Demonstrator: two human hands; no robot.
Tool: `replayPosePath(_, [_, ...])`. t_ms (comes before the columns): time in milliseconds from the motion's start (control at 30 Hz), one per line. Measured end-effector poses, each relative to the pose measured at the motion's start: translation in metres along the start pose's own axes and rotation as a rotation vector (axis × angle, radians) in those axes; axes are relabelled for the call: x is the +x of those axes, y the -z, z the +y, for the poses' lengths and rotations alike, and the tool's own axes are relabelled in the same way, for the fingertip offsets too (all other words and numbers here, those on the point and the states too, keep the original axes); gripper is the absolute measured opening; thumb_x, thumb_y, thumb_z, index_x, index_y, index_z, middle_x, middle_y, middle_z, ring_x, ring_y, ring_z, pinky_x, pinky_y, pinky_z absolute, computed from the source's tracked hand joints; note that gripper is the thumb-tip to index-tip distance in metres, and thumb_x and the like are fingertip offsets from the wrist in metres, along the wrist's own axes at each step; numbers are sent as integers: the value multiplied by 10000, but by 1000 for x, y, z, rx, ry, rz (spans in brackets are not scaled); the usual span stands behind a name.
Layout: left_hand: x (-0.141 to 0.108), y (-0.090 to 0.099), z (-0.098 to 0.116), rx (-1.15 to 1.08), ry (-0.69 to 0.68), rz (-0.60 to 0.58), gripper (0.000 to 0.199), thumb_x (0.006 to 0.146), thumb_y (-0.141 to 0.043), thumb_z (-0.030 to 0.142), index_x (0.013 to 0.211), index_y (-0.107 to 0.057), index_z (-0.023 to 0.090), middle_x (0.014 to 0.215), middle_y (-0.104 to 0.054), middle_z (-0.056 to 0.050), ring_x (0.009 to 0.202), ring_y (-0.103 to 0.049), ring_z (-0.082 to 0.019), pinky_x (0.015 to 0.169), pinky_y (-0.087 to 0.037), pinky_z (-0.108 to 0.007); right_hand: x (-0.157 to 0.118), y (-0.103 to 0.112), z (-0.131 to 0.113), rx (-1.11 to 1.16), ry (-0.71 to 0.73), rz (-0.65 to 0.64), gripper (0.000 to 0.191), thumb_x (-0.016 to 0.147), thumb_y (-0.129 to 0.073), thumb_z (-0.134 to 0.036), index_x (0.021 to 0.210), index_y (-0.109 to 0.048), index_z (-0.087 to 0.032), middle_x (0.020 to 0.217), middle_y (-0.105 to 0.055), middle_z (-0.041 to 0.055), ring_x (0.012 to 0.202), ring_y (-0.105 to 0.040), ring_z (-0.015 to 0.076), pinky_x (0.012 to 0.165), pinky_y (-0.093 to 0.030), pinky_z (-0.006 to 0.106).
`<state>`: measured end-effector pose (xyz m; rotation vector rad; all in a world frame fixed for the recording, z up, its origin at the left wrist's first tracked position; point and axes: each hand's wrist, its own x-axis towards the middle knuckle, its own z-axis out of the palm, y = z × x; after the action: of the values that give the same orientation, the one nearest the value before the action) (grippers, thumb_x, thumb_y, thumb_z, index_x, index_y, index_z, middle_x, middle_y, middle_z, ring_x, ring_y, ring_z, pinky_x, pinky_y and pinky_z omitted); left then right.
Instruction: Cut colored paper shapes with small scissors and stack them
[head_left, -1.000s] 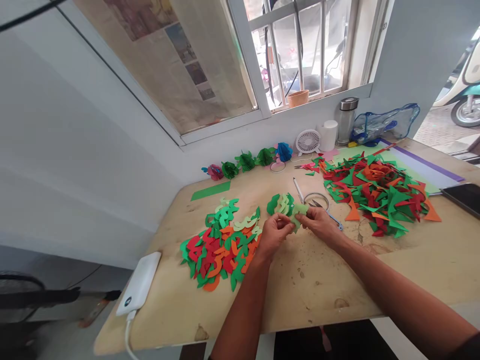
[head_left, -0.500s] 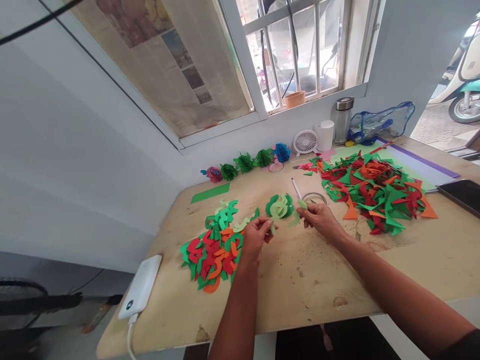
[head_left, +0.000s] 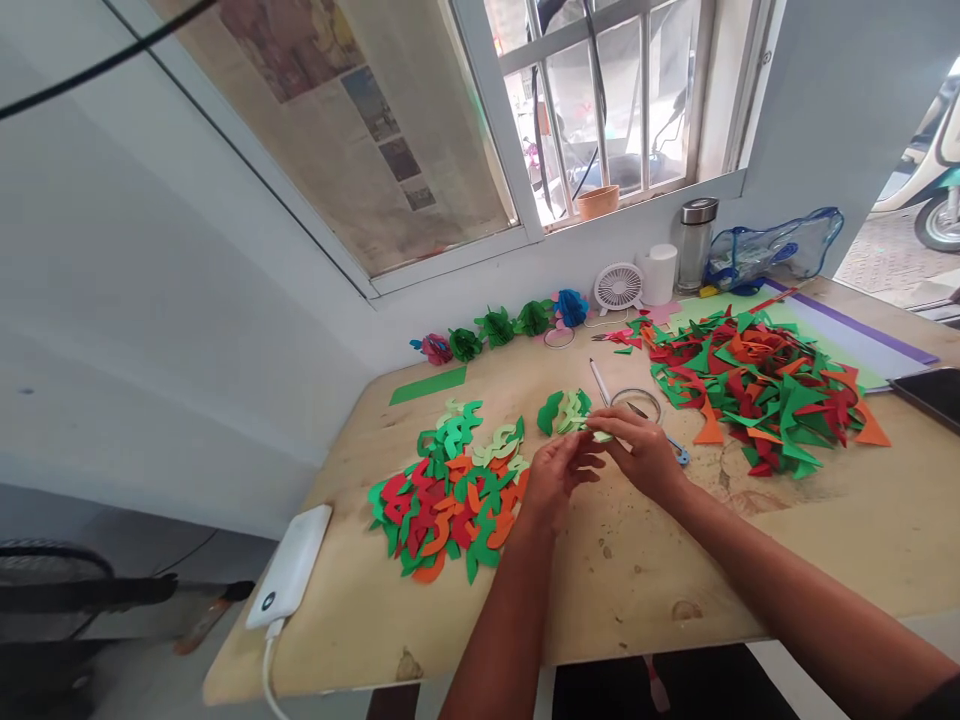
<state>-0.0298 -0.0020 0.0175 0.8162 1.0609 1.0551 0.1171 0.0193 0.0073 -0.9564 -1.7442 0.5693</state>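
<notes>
In the head view, my right hand [head_left: 643, 455] pinches a small light green paper piece [head_left: 601, 436] between thumb and fingertips. My left hand [head_left: 559, 472] meets it from the left, its thumb and forefinger closed at the near end of the paper; most of the piece is hidden by fingers. Just behind both hands lies a small stack of dark and light green paper cutouts [head_left: 556, 410], partly covered by my right fingers. Left of my left hand spreads a heap of curved red, orange and green paper cutouts [head_left: 450, 505].
At the right lies a big pile of pointed paper scraps [head_left: 765, 385]. Behind my right hand are a white pen [head_left: 599, 380], a tape ring [head_left: 658, 400] and a blue-handled tool [head_left: 681, 453]. A power bank [head_left: 291, 565] sits at the left edge; a small fan [head_left: 619, 287] stands by the wall.
My hands have come together; before, they were apart, each with light green paper at its fingertips. My left hand moved right, uncovering more of the left heap. The view shifted slightly.
</notes>
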Motion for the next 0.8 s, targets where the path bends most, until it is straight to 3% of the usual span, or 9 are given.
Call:
replayPosePath(100, [9, -10, 1, -182, -7, -28, 340, 667, -720, 440, 847, -668, 155, 903, -679, -81, 738, -622, -144, 636, -495, -252, -2, -2, 1, -127, 107, -12, 337, 806, -460, -126, 989, -715, -249, 1026, -698, 76, 956, -645, 215, 832, -515, 370])
replayPosePath(233, [19, -10, 1, -337, 26, 4, 247, 660, -729, 355, 806, -651, 172, 860, -671, -47, 789, -617, -144, 672, -496, -255, -3, -4, 3, -215, 163, -37, 365, 799, -473, -98, 1067, -677, -238, 1096, -674, 89, 1009, -628, 224, 865, -506, 399])
replayPosePath(333, [26, -9, -1, -361, 46, 36, 240, 635, -740, 328, 780, -637, 167, 769, -657, -25, 695, -600, -121, 636, -475, -238, -3, -2, 1, -206, 197, -75, 321, 807, -531, -146, 1084, -657, -247, 1157, -644, 94, 1057, -607, 230, 887, -496, 410])
replayPosePath(433, [32, -7, -3, -326, -31, 60, 264, 593, -770, 320, 721, -619, 147, 669, -615, -4, 599, -553, -86, 589, -445, -208, -1, 3, -2, -127, 198, -115, 322, 823, -583, -260, 1142, -624, -243, 1218, -606, 108, 1115, -571, 242, 930, -470, 419])
replayPosePath(533, [34, -7, -4, -230, -68, 33, 313, 583, -780, 375, 708, -619, 138, 619, -590, -1, 554, -528, -78, 542, -421, -196, 4, 9, -1, -16, 21, -52, 315, 859, -539, -342, 1134, -617, -210, 1144, -631, 114, 1020, -600, 224, 831, -506, 358])
replayPosePath(633, [32, -7, -7, -106, -64, 10, 354, 601, -764, 445, 672, -614, 133, 552, -557, 7, 496, -495, -71, 501, -405, -197, 8, 11, 6, 36, -240, 3, 266, 876, -484, -364, 951, -661, -179, 877, -670, 78, 769, -610, 179, 634, -484, 276])
replayPosePath(733, [31, -9, -12, 43, -82, -42, 401, 615, -744, 503, 622, -605, 126, 525, -557, 3, 452, -472, -62, 481, -399, -200, 10, 10, 14, 90, -347, -108, 281, 857, -484, -363, 709, -628, -173, 618, -578, 14, 602, -531, 139, 542, -408, 241])
replayPosePath(800, [34, -9, -17, 130, -86, -98, 446, 600, -736, 550, 599, -596, 127, 516, -567, -4, 430, -469, -65, 463, -393, -206, 10, 9, 18, 103, -379, -132, 264, 833, -505, -349, 658, -595, -173, 576, -528, -8, 566, -482, 121, 515, -364, 229])
